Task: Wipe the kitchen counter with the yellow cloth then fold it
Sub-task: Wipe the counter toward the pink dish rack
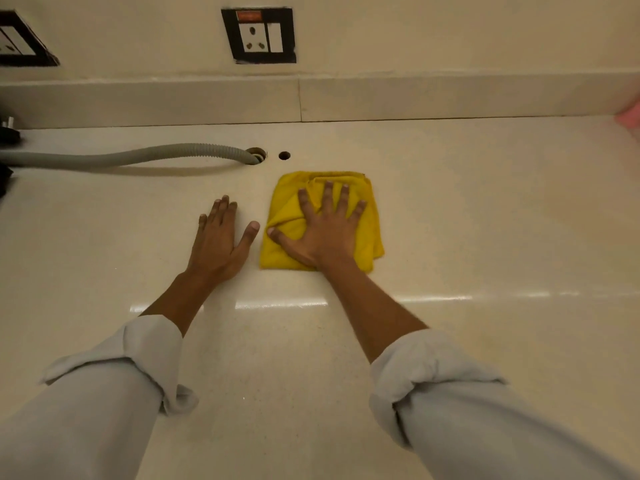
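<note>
— Where's the cloth right now?

— The yellow cloth (367,216) lies folded into a rough square on the table (485,237), just right of the frame's centre. My right hand (325,230) is flat on top of it, fingers spread wide, pressing down rather than gripping.

— And your other hand?

— My left hand (218,237) is open too, palm down on the bare table just beside the cloth's left edge, not touching it. Both sleeves (114,382) are rolled up on the forearms.

— Anything near that could get in the way?

— A grey ribbed hose (138,157) runs in from the left edge of the frame and drops into a hole (259,154) in the table, just above and left of the cloth. A second, smaller hole (284,155) sits right beside it. On the wall above, a socket plate (259,35) is at top centre and another socket (17,41) at upper left. Something pink (628,117) shows at the right edge; I can't tell what it is.
</note>
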### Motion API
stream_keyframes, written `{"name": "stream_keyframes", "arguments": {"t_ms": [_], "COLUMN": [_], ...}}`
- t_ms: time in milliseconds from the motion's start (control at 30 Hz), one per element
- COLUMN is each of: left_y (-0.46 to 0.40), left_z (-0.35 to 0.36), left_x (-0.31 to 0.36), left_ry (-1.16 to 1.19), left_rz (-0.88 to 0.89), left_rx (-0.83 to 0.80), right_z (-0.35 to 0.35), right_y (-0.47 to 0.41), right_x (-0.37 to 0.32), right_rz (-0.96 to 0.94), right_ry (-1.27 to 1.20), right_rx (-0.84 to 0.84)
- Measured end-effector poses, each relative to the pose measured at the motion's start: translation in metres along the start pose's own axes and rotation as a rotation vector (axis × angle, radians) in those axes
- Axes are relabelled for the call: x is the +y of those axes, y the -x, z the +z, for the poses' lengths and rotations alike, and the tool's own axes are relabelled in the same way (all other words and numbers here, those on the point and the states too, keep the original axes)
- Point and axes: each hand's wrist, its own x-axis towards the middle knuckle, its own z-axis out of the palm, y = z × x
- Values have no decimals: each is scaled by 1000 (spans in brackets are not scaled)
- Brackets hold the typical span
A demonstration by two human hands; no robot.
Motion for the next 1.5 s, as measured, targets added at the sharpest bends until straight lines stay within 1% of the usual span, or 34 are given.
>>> {"name": "stream_keyframes", "arguments": {"t_ms": [200, 333, 567, 767, 867, 967, 1067, 1167, 1333, 1500], "left_y": [23, 43, 67, 62, 50, 37, 24, 10, -5, -3], "left_z": [-4, 2, 26, 38, 45, 54, 64, 73, 80, 80], "left_x": [27, 45, 93, 141, 163, 184, 201, 213, 218, 212], "left_ry": [63, 84, 170, 194, 190, 189, 178, 154, 91, 89], "left_rz": [51, 115, 136, 181, 201, 176, 153, 115, 99, 80], "left_rx": [6, 2, -36, -34, -11, 3, 24, 30, 44, 87], "right_z": [10, 16, 8, -8, -17, -28, -42, -52, -59, -58], "right_y": [111, 179, 269, 298, 293, 273, 230, 173, 68, -10], "right_x": [-33, -28, 29, 106, 154, 206, 254, 287, 303, 273], "right_rz": [-68, -69, 25, 154, 211, 251, 273, 267, 221, 167], "right_ry": [-65, -61, -28, 16, 39, 63, 68, 59, 44, 15], "right_rx": [49, 97, 102, 119, 135, 156, 145, 124, 83, 24]}}
